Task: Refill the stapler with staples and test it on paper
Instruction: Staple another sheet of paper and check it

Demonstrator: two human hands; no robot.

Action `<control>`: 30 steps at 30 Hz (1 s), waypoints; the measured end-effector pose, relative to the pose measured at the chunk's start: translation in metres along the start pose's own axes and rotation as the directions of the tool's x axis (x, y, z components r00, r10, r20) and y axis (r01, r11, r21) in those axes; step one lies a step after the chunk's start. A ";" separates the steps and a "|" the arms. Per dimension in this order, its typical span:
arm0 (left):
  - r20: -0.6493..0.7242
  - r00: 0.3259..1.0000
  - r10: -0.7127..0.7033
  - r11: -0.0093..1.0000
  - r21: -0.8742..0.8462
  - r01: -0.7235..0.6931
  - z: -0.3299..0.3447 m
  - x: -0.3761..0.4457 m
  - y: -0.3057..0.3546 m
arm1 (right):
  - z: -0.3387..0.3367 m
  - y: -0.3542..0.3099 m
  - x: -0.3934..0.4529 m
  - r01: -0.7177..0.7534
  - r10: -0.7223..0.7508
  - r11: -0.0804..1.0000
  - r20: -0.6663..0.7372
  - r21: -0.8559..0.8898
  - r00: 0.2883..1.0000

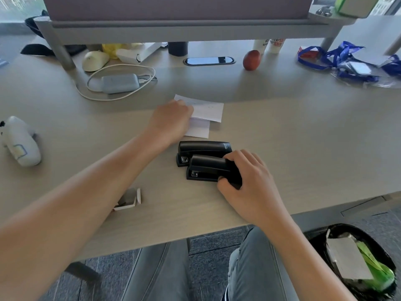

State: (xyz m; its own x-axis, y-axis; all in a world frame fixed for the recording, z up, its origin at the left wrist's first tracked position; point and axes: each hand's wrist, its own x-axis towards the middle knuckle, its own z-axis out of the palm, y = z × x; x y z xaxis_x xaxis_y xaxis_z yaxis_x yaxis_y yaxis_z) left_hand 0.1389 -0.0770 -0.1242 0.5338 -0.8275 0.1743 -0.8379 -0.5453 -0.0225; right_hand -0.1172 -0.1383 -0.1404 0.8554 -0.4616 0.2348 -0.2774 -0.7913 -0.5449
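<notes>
Two black staplers lie side by side on the beige desk (282,148). My right hand (245,183) grips the right end of the nearer stapler (206,169). The farther stapler (201,149) rests just behind it, untouched. My left hand (171,121) reaches past them and its fingers close on the left edge of white folded paper slips (206,115). A small open white staple box (128,199) sits near the front edge, under my left forearm.
A grey charger with white cable (118,82), a pale mouse (95,60), a red apple (251,59), blue lanyards (345,61) and a monitor stand (65,53) fill the back. A white plush (21,144) lies far left. A bin (355,261) stands on the floor at right.
</notes>
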 end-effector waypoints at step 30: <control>0.276 0.959 -0.065 0.111 -0.953 0.281 -0.100 -0.097 0.031 | -0.052 -0.022 -0.055 -0.469 0.505 0.471 0.207 0.747 0.838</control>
State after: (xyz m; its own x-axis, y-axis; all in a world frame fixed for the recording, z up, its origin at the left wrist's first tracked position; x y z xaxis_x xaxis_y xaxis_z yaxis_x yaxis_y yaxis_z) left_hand 0.0500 -0.0002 -0.0438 0.5974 -0.7953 -0.1027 -0.0514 -0.1658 0.9848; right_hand -0.1807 -0.1162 -0.0992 0.6668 -0.7037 -0.2453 -0.2052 0.1430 -0.9682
